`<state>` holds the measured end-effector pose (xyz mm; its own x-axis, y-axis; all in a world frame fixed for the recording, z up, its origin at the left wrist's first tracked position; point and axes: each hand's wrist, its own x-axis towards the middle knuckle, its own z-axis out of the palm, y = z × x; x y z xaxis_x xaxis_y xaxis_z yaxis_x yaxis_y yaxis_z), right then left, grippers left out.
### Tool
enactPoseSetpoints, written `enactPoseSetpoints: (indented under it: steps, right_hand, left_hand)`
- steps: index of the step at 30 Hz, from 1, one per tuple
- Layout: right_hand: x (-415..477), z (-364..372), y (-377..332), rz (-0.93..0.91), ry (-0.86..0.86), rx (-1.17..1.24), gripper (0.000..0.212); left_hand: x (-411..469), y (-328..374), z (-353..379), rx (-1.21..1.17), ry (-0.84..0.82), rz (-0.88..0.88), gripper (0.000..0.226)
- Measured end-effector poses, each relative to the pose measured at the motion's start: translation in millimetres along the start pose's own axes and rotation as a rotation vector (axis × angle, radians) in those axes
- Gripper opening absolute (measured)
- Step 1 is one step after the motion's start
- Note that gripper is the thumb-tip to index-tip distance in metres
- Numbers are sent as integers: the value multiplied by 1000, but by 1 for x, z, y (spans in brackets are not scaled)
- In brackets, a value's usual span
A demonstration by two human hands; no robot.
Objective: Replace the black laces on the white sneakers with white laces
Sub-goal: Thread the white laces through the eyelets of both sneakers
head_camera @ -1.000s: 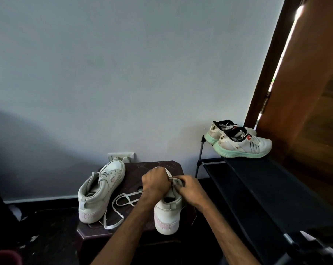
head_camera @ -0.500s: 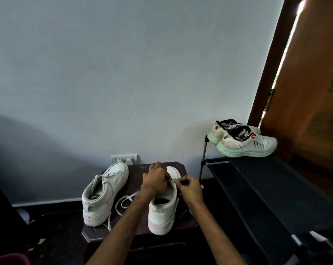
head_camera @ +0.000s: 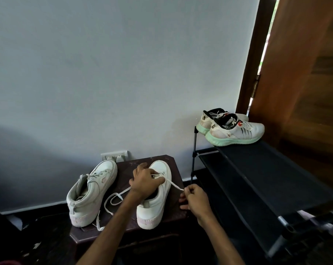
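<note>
Two white sneakers stand on a dark stool (head_camera: 177, 169), toes toward the wall. The left sneaker (head_camera: 89, 194) is laced in white. The right sneaker (head_camera: 158, 197) has a white lace (head_camera: 174, 185) running from its front eyelets. My left hand (head_camera: 144, 181) grips this sneaker over the tongue, at the eyelets. My right hand (head_camera: 195, 197) is beside the shoe on its right and pinches the lace end, which stretches taut to it. The other lace end loops loosely on the stool between the shoes. No black lace is visible.
A black shoe rack (head_camera: 257, 180) stands right of the stool, with a pair of white and mint running shoes (head_camera: 234, 129) at its far end. A wall socket (head_camera: 114, 154) sits behind the stool. A wooden door (head_camera: 305, 73) is at the far right.
My right hand has moved away from the eyelets, right and toward me, drawing the lace out taut. The left hand stays on the shoe. The camera view shifted slightly.
</note>
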<state>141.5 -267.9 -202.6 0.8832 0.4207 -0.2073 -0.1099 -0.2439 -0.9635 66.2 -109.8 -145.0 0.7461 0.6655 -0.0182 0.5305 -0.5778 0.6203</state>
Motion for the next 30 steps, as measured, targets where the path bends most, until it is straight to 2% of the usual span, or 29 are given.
enactPoseSetpoints:
  steps: [2,4,6,8,12,15,19,21,23,27,30]
  right_hand:
    - [9,-8,-7,-91,-40,-300,10]
    - [18,-4,-26,-275,9,-532,15]
    - [20,10,-46,-421,-22,-557,23]
    - [21,26,-54,-458,-65,-550,25]
    - [18,36,-49,-448,24,-532,17]
    - [12,22,-44,-356,-11,-610,15]
    - [14,-18,-41,-142,-123,-1066,24]
    - [16,-25,-49,-108,-165,-1180,32]
    - [16,-16,-63,-188,-145,-1159,36]
    - [15,19,-76,-364,-117,-794,27]
    - [8,28,-72,-458,-17,-806,20]
  left_hand:
    - [-1,0,1,15,16,3,41]
    - [-2,-1,2,29,26,10,43]
    - [-3,-1,1,23,31,21,43]
    - [-3,-1,1,22,31,22,43]
    - [-2,-1,1,36,22,21,46]
    - [-2,-1,1,51,25,18,47]
    - [-2,0,2,38,24,10,45]
    - [-2,0,3,37,23,7,45]
    - [-1,-2,4,37,26,8,46]
    - [-1,-1,4,59,32,7,51]
    - [-1,0,4,64,32,3,52]
